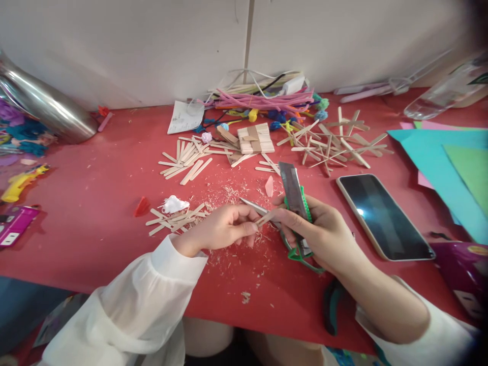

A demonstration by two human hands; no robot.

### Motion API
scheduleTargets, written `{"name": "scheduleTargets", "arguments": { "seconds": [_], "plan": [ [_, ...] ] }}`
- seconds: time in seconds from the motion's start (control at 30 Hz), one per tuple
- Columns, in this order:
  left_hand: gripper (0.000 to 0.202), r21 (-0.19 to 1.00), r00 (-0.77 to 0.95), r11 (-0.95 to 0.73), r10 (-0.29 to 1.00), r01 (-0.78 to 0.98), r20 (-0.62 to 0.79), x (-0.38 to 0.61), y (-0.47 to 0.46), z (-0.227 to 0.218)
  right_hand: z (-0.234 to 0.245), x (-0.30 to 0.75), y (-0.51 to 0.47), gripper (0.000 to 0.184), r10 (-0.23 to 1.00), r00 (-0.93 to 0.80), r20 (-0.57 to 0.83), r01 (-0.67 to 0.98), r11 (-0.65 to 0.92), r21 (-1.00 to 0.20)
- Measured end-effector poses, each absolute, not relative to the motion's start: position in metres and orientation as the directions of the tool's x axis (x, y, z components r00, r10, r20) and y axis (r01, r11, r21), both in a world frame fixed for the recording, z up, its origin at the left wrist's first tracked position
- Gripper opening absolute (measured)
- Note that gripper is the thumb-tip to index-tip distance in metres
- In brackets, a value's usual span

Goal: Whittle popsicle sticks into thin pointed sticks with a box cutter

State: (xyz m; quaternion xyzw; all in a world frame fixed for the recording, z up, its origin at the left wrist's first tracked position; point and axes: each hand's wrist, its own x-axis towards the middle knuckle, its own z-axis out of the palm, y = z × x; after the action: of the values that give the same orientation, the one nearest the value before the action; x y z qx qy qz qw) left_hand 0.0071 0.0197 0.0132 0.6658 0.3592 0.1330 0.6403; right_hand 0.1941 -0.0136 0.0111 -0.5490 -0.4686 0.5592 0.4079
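Note:
My left hand (224, 226) is closed, its thumb and fingers pinching a small wooden craft stick (265, 218). The stick's other end meets the fingertips of my right hand (324, 229). That hand is closed around a utility knife (293, 188) with a wide grey blade pointing up and away, and green ribbed edging. Beneath the right hand, a pair of scissors (253, 205) lies on the table with its pointed tip toward the left; the hand hides much of it. Wood shavings (229, 193) are scattered around both hands. Crossed craft sticks (173, 221) lie left of my left hand.
On the red table (114, 162), a phone (385, 216) lies to the right, near coloured paper (430, 168). Farther back are loose sticks (186, 155), a banded stick bundle (256, 138), joined sticks (335, 140) and pink pipe cleaners (263, 100). A steel bottle (49, 101) leans at left.

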Motion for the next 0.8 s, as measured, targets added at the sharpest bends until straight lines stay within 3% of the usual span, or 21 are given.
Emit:
{"name": "scheduleTargets", "arguments": {
  "seconds": [0.2, 0.57, 0.7, 0.8],
  "plan": [
    [0.017, 0.96, 0.711, 0.06, 0.659, 0.274, -0.245, 0.008, 0.019, 0.012, 0.011, 0.195, -0.012, 0.023, 0.971, -0.03, -0.239, -0.023, -0.239, -0.971],
    [0.028, 0.934, 0.579, -0.025, 0.791, 0.355, -0.199, 0.012, 0.013, 0.007, 0.011, 0.193, -0.013, 0.027, 0.978, -0.017, -0.208, 0.054, -0.207, -0.977],
    [0.03, 0.922, 0.432, -0.05, 0.892, 0.383, -0.131, 0.01, 0.017, 0.004, 0.008, 0.192, -0.02, 0.036, 0.99, -0.102, -0.096, 0.285, -0.063, -0.957],
    [0.028, 0.923, 0.38, -0.063, 0.921, 0.378, -0.093, 0.009, 0.019, 0.001, 0.005, 0.19, -0.026, 0.038, 0.983, -0.179, 0.042, 0.601, 0.143, -0.787]
  ]
}}
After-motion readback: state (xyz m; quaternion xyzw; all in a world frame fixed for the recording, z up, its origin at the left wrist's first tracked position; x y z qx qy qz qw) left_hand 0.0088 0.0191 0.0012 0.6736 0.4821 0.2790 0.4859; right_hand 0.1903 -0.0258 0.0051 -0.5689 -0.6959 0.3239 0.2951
